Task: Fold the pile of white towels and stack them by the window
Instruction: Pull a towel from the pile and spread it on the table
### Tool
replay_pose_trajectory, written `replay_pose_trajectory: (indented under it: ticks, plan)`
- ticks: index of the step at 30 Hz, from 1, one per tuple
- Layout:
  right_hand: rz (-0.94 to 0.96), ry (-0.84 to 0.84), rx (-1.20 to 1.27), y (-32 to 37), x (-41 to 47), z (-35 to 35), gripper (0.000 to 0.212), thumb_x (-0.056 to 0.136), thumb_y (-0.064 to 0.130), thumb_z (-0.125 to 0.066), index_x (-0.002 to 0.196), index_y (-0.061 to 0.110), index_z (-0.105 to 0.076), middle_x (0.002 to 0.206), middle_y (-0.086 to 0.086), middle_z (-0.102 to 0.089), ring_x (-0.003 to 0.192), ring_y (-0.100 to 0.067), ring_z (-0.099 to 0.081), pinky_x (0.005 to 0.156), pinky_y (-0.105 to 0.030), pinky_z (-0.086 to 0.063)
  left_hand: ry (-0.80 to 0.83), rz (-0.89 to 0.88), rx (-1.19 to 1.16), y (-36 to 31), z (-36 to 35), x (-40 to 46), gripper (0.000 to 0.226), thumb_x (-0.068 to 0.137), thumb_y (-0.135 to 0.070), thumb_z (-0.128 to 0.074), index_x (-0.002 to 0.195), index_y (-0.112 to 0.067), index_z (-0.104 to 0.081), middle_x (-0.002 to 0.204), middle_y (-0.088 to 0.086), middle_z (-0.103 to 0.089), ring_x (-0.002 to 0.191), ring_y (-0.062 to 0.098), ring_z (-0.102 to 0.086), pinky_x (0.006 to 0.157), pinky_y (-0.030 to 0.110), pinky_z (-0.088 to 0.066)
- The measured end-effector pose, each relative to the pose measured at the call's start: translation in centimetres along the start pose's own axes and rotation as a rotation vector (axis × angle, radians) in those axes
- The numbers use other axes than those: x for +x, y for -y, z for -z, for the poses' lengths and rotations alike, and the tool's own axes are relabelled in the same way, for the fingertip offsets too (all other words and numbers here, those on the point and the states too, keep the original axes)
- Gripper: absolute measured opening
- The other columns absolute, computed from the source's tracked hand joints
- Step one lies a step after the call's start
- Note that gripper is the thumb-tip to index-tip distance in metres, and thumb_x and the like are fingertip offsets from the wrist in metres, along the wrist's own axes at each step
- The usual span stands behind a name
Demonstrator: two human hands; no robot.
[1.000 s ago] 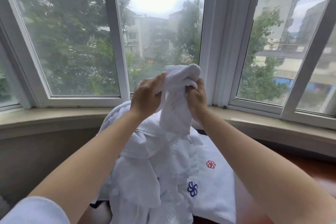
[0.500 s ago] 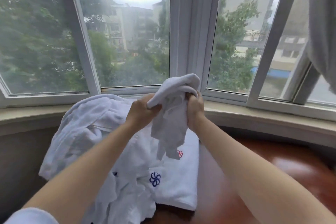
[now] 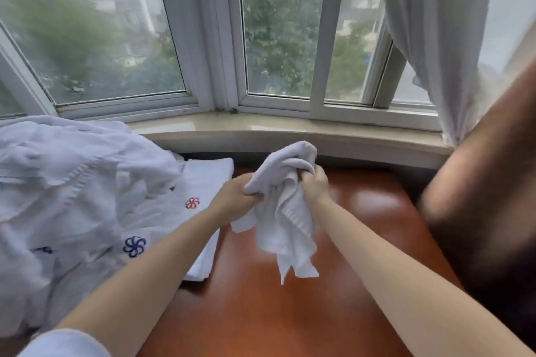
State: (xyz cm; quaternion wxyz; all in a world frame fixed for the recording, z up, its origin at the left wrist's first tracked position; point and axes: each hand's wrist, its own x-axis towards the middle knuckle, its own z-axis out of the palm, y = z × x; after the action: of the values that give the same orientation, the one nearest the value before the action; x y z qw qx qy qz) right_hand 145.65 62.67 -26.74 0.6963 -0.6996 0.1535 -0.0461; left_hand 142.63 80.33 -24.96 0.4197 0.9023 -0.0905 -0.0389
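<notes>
Fingers (image 3: pixel 311 174) of both hands gripped one crumpled towel (image 3: pixel 282 206) above the table (image 3: pixel 261 313). Its folding had not begun, and the pile (image 3: pixel 72 188) looked mostly unfolded.

- A bay window (image 3: pixel 278 38) with white frames is seen across the top of the view; its panes meet at an angle near the middle.
- Green trees (image 3: pixel 278 23) and pale buildings, blurred, are seen through the glass.
- A pale stone sill (image 3: pixel 261 132) is set below the frames and curves along the bay.
- A white curtain (image 3: pixel 435 38) is hung at the upper right, gathered toward its lower end just above the sill.
- A glossy reddish-brown wooden surface (image 3: pixel 275 313) is spread below the sill; light is reflected on it.
- A dark, blurred shape (image 3: pixel 487 197) is seen at the right edge; what it is cannot be told.
</notes>
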Motion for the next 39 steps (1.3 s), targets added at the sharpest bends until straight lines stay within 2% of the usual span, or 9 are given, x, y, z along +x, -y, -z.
replay_pose_trajectory:
  ticks: [5, 9, 12, 15, 18, 21, 27, 32, 39]
  plan:
    - [-0.067, -0.001, -0.133, -2.8, 1.0, 4.3, 0.040, 0.074, 0.037, -0.048, 0.102, 0.014, -0.065, 0.095, -0.007, -0.071, 0.094, -0.028, -0.068, 0.085, -0.046, -0.055, 0.118, 0.016, 0.001, 0.0, -4.5, 1.4, 0.015, 0.088, -0.014, -0.062, 0.094, -0.029, -0.061, 0.093, -0.007, -0.065, 0.087, 0.012, -0.058, 0.065, 0.016, -0.040]
    - [-0.095, -0.055, -0.144, -3.9, 0.4, 6.4, 0.027, 0.083, 0.029, -0.049, 0.098, 0.011, -0.064, 0.094, -0.011, -0.071, 0.091, -0.028, -0.068, 0.085, -0.047, -0.056, 0.222, 0.025, -0.005, -0.5, -7.2, 2.8, 0.006, 0.089, -0.013, -0.062, 0.091, -0.019, -0.063, 0.092, 0.000, -0.066, 0.083, 0.016, -0.059, 0.065, 0.022, -0.043]
    - [-0.132, -0.087, -0.132, -4.7, 0.4, 8.3, 0.022, 0.094, 0.014, -0.048, 0.108, 0.001, -0.059, 0.101, -0.016, -0.067, 0.088, -0.024, -0.065, 0.077, -0.037, -0.053, 0.254, 0.059, -0.012, -0.9, -9.2, 3.3, 0.008, 0.087, -0.013, -0.063, 0.084, -0.020, -0.064, 0.087, -0.001, -0.066, 0.082, 0.019, -0.060, 0.068, 0.027, -0.045]
    - [-0.152, -0.089, -0.147, -5.3, 0.7, 10.7, 0.023, 0.095, 0.014, -0.050, 0.113, 0.003, -0.058, 0.098, -0.010, -0.065, 0.084, -0.018, -0.061, 0.071, -0.028, -0.049, 0.270, 0.120, -0.079, -1.9, -11.5, 3.0, 0.020, 0.085, -0.011, -0.063, 0.073, -0.027, -0.058, 0.074, -0.009, -0.061, 0.071, 0.012, -0.056, 0.058, 0.022, -0.041]
    - [-0.152, -0.061, -0.163, -5.8, 1.3, 13.6, 0.021, 0.094, 0.018, -0.051, 0.110, 0.007, -0.058, 0.095, -0.006, -0.065, 0.085, -0.018, -0.061, 0.078, -0.033, -0.051, 0.282, 0.165, -0.144, -3.6, -13.8, 2.6, 0.001, 0.075, -0.018, -0.062, 0.076, -0.018, -0.062, 0.073, -0.004, -0.061, 0.071, 0.015, -0.056, 0.062, 0.025, -0.043]
    - [-0.151, -0.016, -0.160, -6.4, 1.9, 17.0, 0.016, 0.095, 0.020, -0.051, 0.107, 0.012, -0.058, 0.091, -0.002, -0.065, 0.084, -0.018, -0.062, 0.078, -0.032, -0.051, 0.263, 0.202, -0.160, -5.7, -16.8, 2.4, 0.006, 0.081, -0.010, -0.060, 0.083, -0.013, -0.064, 0.077, -0.001, -0.063, 0.072, 0.016, -0.057, 0.065, 0.027, -0.043]
    - [-0.145, 0.154, -0.158, -7.0, 3.1, 25.5, 0.023, 0.095, 0.027, -0.054, 0.115, 0.016, -0.057, 0.098, -0.002, -0.067, 0.089, -0.017, -0.065, 0.085, -0.035, -0.055, 0.121, 0.315, -0.177, -11.1, -24.3, 0.5, 0.014, 0.082, -0.012, -0.061, 0.093, -0.007, -0.067, 0.081, 0.001, -0.065, 0.074, 0.017, -0.058, 0.067, 0.028, -0.046]
    - [-0.151, 0.345, -0.228, -6.6, 3.6, 32.4, 0.035, 0.088, 0.028, -0.063, 0.121, 0.020, -0.056, 0.102, -0.002, -0.068, 0.092, -0.019, -0.068, 0.089, -0.042, -0.057, 0.044, 0.418, -0.209, -16.4, -29.1, -2.0, 0.032, 0.063, -0.026, -0.059, 0.088, -0.009, -0.068, 0.078, -0.001, -0.064, 0.073, 0.016, -0.058, 0.068, 0.028, -0.047]
    - [-0.114, 0.664, -0.419, -5.4, 5.2, 36.3, 0.020, 0.086, 0.019, -0.065, 0.103, 0.024, -0.057, 0.095, 0.000, -0.062, 0.082, -0.010, -0.060, 0.074, -0.027, -0.051, 0.192, 0.633, -0.153, -19.7, -30.9, -2.5, 0.048, 0.063, -0.032, -0.065, 0.106, -0.010, -0.068, 0.103, 0.008, -0.072, 0.095, 0.022, -0.069, 0.083, 0.037, -0.056]
